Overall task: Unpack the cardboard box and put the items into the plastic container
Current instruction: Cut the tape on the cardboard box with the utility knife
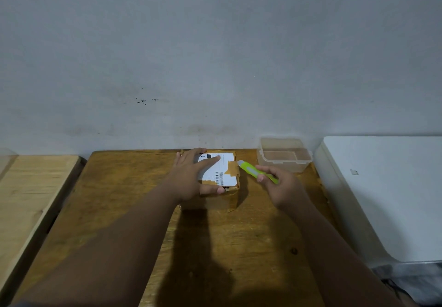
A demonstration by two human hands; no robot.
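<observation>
A small cardboard box wrapped in brown tape, with a white shipping label on top, stands closed on the wooden table. My left hand lies flat on the box top, fingers spread and thumb over the near edge. My right hand is just right of the box and grips a lime-green utility knife, whose tip points at the box's upper right corner. A clear plastic container without a lid stands at the table's back right with nothing visible inside.
A grey wall runs right behind the table. A white appliance stands against the table's right side. A lighter wooden surface lies to the left, separated by a gap.
</observation>
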